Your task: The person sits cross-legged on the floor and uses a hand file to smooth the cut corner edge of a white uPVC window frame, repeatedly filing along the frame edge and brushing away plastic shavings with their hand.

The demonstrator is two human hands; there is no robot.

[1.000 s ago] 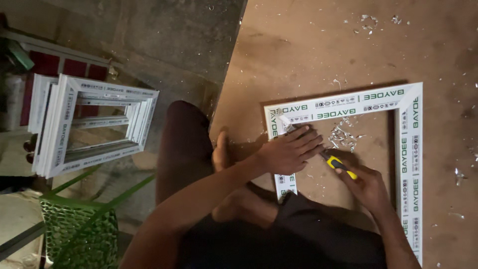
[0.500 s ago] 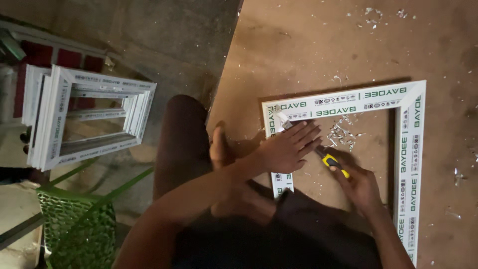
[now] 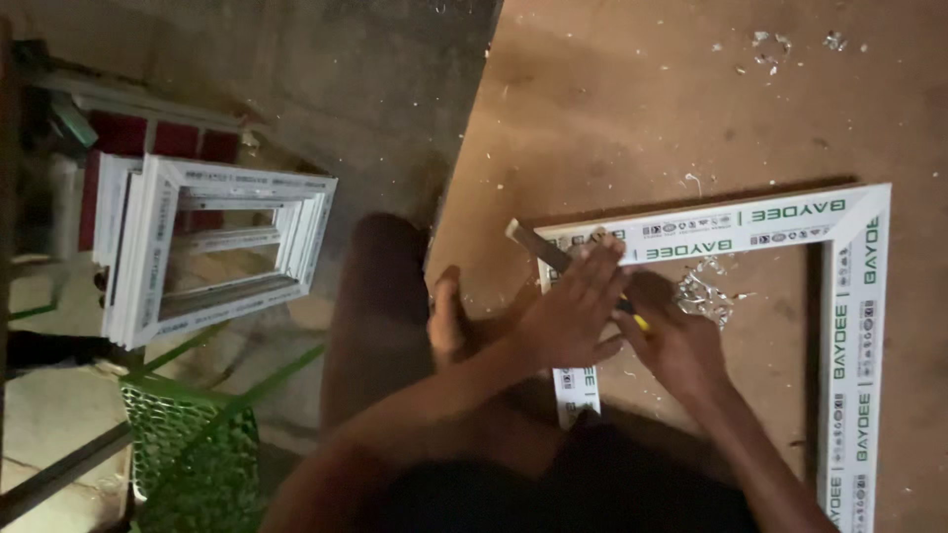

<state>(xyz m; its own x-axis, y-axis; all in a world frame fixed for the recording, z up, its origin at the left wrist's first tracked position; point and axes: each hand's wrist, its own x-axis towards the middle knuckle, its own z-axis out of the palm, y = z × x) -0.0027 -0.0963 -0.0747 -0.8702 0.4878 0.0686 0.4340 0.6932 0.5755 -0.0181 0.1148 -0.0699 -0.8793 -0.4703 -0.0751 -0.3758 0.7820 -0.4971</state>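
Observation:
A white window frame [image 3: 790,222] with green print lies flat on a brown board [image 3: 642,109]. My left hand [image 3: 573,311] presses down on the frame's near-left corner, fingers spread over the top bar. Just to its right, touching it, my right hand [image 3: 676,345] is closed around a yellow-handled tool [image 3: 538,245]. The tool's grey blade runs under my left hand and sticks out past the frame's corner at the upper left. Only a sliver of the yellow handle shows between the hands.
White shavings [image 3: 706,286] lie inside the frame and across the board. My bare foot [image 3: 449,316] and knee [image 3: 380,296] rest at the board's left edge. On the floor to the left stand stacked white window frames [image 3: 207,247] and green mesh [image 3: 188,464].
My right hand has moved up and left against my left hand, and the tool's blade now pokes out beyond the frame's corner. My left hand stays on that corner.

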